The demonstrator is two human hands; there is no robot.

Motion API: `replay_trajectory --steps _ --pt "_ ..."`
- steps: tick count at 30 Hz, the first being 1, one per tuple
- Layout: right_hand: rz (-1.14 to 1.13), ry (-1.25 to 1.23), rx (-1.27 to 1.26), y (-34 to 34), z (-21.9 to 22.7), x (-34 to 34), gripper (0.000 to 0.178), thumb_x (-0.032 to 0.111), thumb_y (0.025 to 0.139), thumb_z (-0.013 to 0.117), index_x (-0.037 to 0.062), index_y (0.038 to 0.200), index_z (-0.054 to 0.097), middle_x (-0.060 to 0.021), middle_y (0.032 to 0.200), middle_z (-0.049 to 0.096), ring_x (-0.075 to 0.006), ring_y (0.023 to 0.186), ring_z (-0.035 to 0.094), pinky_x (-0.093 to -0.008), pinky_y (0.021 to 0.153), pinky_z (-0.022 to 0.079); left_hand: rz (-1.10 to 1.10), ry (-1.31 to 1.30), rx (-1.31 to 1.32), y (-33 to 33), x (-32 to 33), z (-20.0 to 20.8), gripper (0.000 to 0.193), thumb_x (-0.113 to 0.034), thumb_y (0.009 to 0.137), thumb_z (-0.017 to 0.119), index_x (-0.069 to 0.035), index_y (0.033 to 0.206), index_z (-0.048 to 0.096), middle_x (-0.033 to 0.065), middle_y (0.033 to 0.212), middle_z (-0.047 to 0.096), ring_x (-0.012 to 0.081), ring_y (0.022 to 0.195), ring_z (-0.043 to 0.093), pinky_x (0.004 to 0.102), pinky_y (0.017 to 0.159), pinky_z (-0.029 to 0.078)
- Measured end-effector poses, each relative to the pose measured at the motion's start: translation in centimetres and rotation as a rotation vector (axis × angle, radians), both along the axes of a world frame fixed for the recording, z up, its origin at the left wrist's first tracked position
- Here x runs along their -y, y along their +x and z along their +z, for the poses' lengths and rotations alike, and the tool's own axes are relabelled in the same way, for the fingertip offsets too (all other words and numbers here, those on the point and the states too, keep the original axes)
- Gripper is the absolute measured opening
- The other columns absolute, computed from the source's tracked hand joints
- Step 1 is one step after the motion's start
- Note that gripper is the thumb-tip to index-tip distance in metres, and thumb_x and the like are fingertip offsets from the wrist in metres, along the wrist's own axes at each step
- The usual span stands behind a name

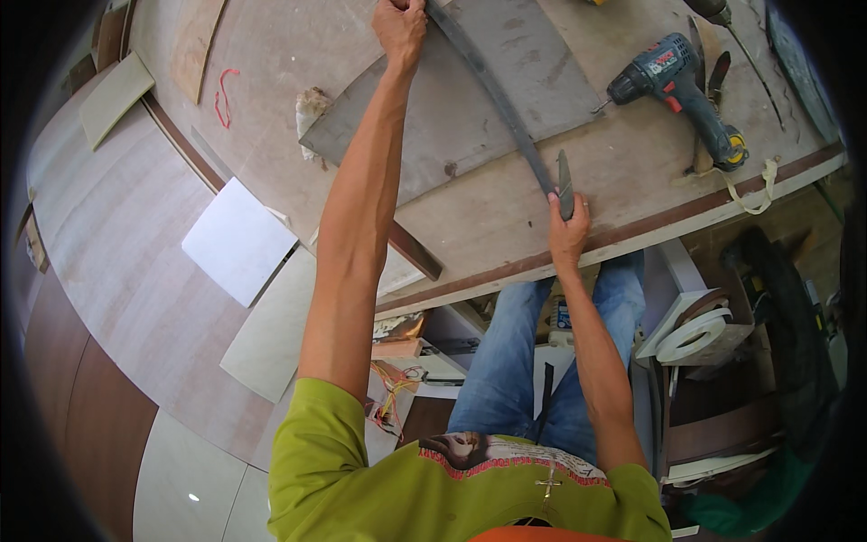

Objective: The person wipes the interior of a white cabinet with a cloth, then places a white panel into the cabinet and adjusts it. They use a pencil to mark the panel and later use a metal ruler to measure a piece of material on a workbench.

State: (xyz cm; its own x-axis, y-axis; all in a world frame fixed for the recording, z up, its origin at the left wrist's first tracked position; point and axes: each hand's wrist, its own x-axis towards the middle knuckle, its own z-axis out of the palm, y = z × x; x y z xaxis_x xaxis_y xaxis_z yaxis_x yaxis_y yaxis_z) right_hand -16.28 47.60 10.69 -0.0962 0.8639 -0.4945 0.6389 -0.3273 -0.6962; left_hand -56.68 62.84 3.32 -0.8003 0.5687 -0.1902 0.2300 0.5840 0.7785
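A long, narrow dark grey strip (495,93) runs across a grey flat sheet (397,131) on the workbench. My left hand (400,32), at the far edge of the picture, is closed around the strip's far end. Down near the bench's front edge, my right hand (569,230) is closed at the strip's near end. It also grips a flat grey tool with a pointed tip (565,181), which looks like a knife and points away from me. The fingers of my left hand are partly cut off by the picture's edge.
On the wooden workbench (479,235), a cordless drill (673,86) lies right of the sheet. A white square panel (239,239) lies to the left, near a red string (226,98). Under the bench edge are a white tape roll (694,336) and tangled wires (388,397).
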Motion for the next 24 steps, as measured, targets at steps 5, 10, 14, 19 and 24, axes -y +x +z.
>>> replay_trajectory --steps 5,10,14,19,24 --pt "0.009 0.026 -0.01 -0.2 0.0 -0.3 0.027 0.024 0.095 0.072 -0.001 0.099 0.062 -0.0176 0.096 0.063 -0.0393 0.089 0.062 -0.0441 0.078 0.048 0.012 0.001 -0.016 0.2 0.0 0.0 0.035 -0.02 0.092 0.074 0.003 0.116 0.064 0.0087 0.077 0.069 0.0169 0.063 0.064 0.034 0.056 0.052" --pt "0.01 0.054 0.036 -0.2 -0.4 -0.1 0.028 0.024 0.095 0.072 -0.0017 0.099 0.064 -0.0175 0.097 0.062 -0.0376 0.09 0.061 -0.0429 0.08 0.047 -0.022 -0.007 -0.205 1.1 -0.3 0.2 0.031 -0.017 0.092 0.073 0.0 0.116 0.065 0.0104 0.08 0.068 0.0223 0.073 0.067 0.0377 0.066 0.054" --pt "0.017 0.111 0.025 -0.3 -0.5 -0.1 0.026 0.021 0.093 0.073 -0.0018 0.097 0.062 -0.0173 0.098 0.061 -0.0407 0.089 0.06 -0.0456 0.077 0.047 -0.203 0.07 -0.336 0.6 -0.3 0.1 0.022 -0.015 0.092 0.071 -0.002 0.11 0.069 0.0152 0.086 0.07 0.0277 0.073 0.068 0.0391 0.069 0.054" --pt "0.006 0.114 0.031 -0.3 -1.0 0.0 0.025 0.02 0.092 0.074 -0.0012 0.096 0.063 -0.0173 0.097 0.061 -0.0408 0.088 0.061 -0.0456 0.076 0.047 -0.392 -0.033 -0.539 1.4 0.3 2.2 0.032 -0.02 0.091 0.072 0.002 0.114 0.069 0.024 0.115 0.066 0.0376 0.107 0.063 0.0469 0.094 0.05" --pt "0.013 0.1 0.071 -0.2 -0.9 0.0 0.025 0.02 0.091 0.075 -0.0013 0.096 0.063 -0.017 0.097 0.061 -0.0406 0.088 0.061 -0.046 0.075 0.048 -0.635 -0.172 -0.503 3.0 2.4 4.6 0.086 -0.044 0.081 0.082 0.005 0.144 0.049 0.0277 0.153 0.042 0.0441 0.144 0.037 0.0499 0.12 0.032"
